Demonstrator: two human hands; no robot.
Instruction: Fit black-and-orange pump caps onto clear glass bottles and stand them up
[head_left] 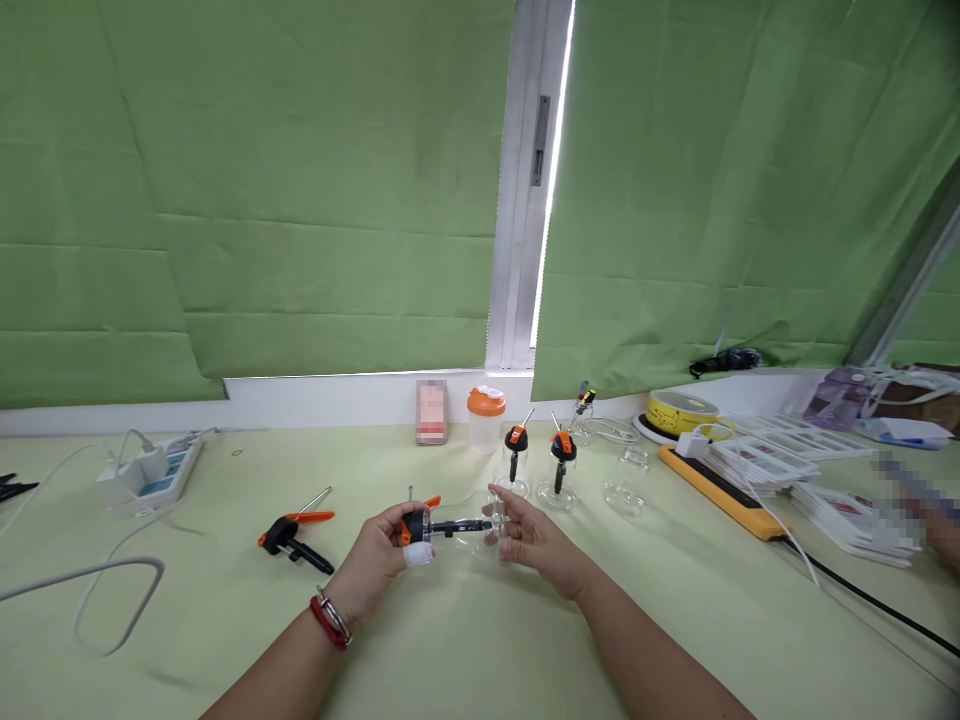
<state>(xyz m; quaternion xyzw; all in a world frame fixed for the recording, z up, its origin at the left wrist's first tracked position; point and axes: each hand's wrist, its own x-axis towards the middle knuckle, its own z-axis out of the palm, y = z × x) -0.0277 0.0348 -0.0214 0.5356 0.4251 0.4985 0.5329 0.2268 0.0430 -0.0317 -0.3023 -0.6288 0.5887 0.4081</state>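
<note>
A clear bottle (474, 545) lies on its side between my hands, just above or on the table; I cannot tell which. My left hand (371, 560) grips its black-and-orange top (414, 527), with white tape or bandage round the thumb. The top's black tube runs inside the bottle. Around the bottle's base curl the fingers of my right hand (544, 545). To the left rests a loose black-and-orange top (289, 540) with a metal spout and an orange lever. Beyond my right hand stand two similar bottles (516, 455) with tops fitted, and a clear bottle (626, 490) without one.
A lidded orange cup (487, 418) and a phone-like item (431, 412) stand by the wall. Power strips (724, 495) and cables lie at both sides. Stacked printed sheets (761, 465) and yellow tape (681, 412) are right. A co-worker's blurred hand (934, 525) shows far right.
</note>
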